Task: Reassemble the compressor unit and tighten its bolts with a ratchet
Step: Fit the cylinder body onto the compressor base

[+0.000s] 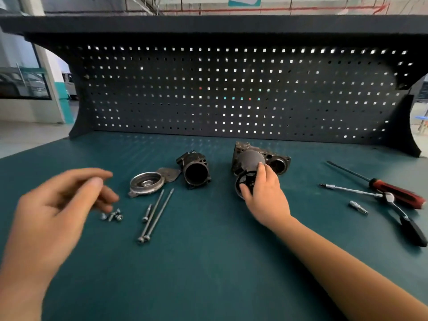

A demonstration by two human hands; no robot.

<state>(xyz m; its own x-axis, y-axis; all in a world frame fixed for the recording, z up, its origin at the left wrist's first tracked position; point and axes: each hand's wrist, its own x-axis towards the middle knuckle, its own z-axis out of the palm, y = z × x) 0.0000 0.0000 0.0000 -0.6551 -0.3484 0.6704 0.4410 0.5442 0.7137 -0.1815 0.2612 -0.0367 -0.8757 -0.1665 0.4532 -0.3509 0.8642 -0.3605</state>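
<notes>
The compressor body [273,158], dark metal with round bores, stands at the middle right of the green bench. My right hand [264,193] grips a round dark part [243,181] at the body's front. A dark cylinder housing [195,171] lies to the left, its open bore facing me. Beside it rest a round silver cover [146,183] and a flat gasket plate [170,173]. Two long bolts [155,215] and a short bolt [146,213] lie in front. My left hand [60,209] hovers blurred, fingers loosely curled, over small screws [113,215]. The ratchet [391,202] lies at the right.
A red-handled screwdriver [393,188] lies behind the ratchet, and a loose socket bit [357,206] sits near it. A dark pegboard [231,93] rises behind the green bench top [208,262]. The bench's left edge falls away to the workshop floor.
</notes>
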